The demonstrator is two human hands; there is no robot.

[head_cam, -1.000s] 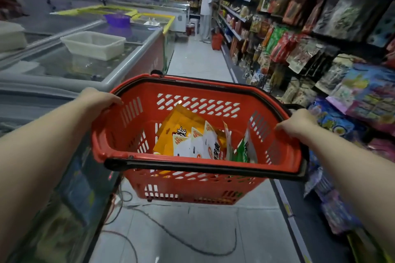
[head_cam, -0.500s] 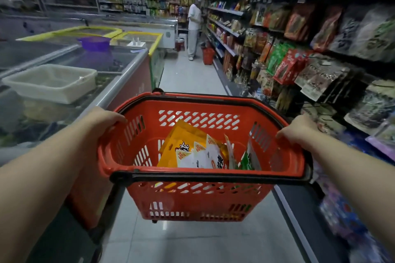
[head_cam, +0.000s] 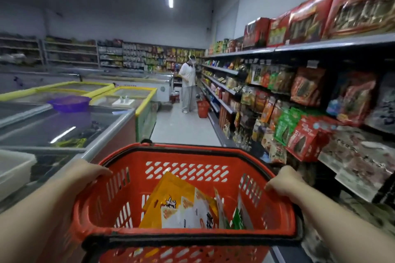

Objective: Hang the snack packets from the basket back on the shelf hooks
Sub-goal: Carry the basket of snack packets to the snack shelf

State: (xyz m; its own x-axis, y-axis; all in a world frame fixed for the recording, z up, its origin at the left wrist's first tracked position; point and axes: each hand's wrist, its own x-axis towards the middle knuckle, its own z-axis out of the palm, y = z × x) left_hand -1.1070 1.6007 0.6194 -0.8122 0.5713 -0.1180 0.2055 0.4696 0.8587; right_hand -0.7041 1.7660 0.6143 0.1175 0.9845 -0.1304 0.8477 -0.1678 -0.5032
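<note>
Both hands carry a red basket [head_cam: 192,168] down a shop aisle.

The left hand [head_cam: 89,172] and right hand [head_cam: 284,181] curl over its side rims; snack packets [head_cam: 181,203] stand inside. Shelf [head_cam: 299,48] on the right, freezers [head_cam: 70,126] on the left.

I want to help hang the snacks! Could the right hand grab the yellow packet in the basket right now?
Probably not yet. The right hand grips the red basket rim, as does the left hand. The yellow packet lies uncovered in the open-topped basket, so letting go would free the way.
</note>
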